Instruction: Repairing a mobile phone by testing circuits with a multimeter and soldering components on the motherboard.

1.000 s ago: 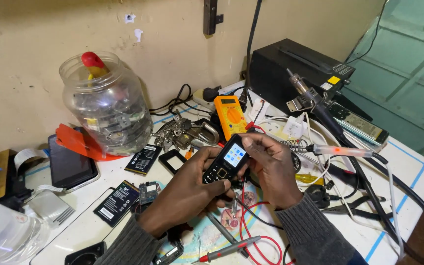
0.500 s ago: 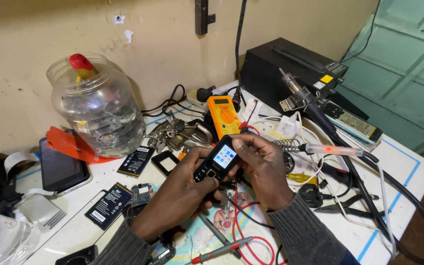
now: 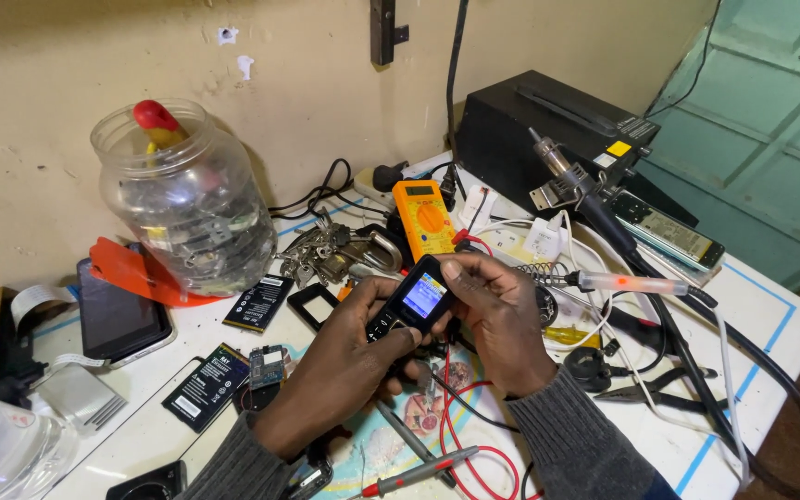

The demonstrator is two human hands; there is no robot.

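- While both hands grip it, small black phone sits lit above the cluttered counter
- left hand fingers wrapped around keypad end
- right hand fingers pinching top edge
- orange multimeter just behind
- two flat black batteries with white labels lie left

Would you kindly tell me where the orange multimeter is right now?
In the head view, the orange multimeter lies on the white table near the wall, just behind the small black keypad phone, left of the black box-shaped unit.
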